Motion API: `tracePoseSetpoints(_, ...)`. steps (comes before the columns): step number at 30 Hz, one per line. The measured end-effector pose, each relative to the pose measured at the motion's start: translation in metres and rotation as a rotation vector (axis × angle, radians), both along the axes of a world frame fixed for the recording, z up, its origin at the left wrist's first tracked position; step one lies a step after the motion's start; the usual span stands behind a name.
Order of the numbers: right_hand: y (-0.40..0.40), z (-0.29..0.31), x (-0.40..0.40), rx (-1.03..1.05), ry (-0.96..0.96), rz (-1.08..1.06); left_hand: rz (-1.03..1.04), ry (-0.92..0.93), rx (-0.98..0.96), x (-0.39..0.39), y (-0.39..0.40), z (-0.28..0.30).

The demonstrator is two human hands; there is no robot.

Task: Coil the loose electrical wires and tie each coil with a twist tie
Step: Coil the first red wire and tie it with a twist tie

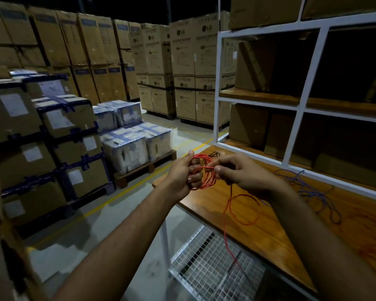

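A: From the head camera, how far along is the coiling?

B: Partway, I'd judge. The left hand (183, 174) grips a bundle of red wire (206, 172), several thin, glossy loops held up over the near corner of the wooden table (258, 227). The right hand (245, 172) pinches the same wire just beside the coil, fingers curled on the strand.

A: So the red one isn't finished?

B: No. A long tail curls across the tabletop and drops over the edge in front of a wire-mesh shelf (213, 270). It seems nothing is tied yet; I can't see a twist tie anywhere.

A: Other wires?

B: A blue wire (313, 192) lies loose and tangled on the table, well apart from the hands. Something dark and thin shows behind the coil, too small to name.

A: Surfaces?

B: Polished orange-brown wood grain, a white metal rack frame (300, 109), cardboard boxes (182, 61) stacked behind.
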State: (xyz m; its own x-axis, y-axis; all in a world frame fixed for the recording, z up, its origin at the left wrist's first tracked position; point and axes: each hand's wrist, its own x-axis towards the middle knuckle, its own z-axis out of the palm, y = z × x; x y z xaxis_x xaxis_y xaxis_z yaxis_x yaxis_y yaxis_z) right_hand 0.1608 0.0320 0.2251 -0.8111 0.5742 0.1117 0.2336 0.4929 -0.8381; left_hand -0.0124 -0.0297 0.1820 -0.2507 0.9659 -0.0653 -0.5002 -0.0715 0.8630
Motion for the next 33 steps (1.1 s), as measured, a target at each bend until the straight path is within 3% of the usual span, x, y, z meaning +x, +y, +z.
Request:
tracePoseSetpoints(2,0.005,0.004,0.006,-0.146,0.023,0.078,-0.033,0.003,0.008,-0.001,0.000,-0.002)
tracePoseSetpoints(8,0.016,0.014,-0.007,0.370,0.153,-0.177,-0.174,0.105,-0.069,0.010,-0.003,-0.007)
tracePoseSetpoints(11,0.031,0.007,-0.012,0.355,0.132,-0.207,-0.249,0.042,-0.068,0.008,-0.005,-0.004)
tracePoseSetpoints(15,0.042,-0.012,-0.006,-0.073,0.019,-0.081,-0.220,0.039,-0.049,-0.002,-0.008,0.005)
tracePoseSetpoints(20,0.046,-0.045,0.009,-0.914,0.265,0.181,-0.128,0.024,0.015,-0.022,-0.009,0.016)
tracePoseSetpoints(25,0.032,-0.071,0.011,-1.180,0.470,0.126,-0.030,-0.016,0.079,-0.033,-0.006,0.028)
tracePoseSetpoints(27,0.024,-0.074,0.011,-1.122,0.464,0.083,0.018,-0.007,0.092,-0.037,-0.003,0.029)
tracePoseSetpoints(33,-0.010,-0.050,0.003,-0.715,0.201,-0.144,0.149,0.079,0.088,-0.041,0.001,0.021)
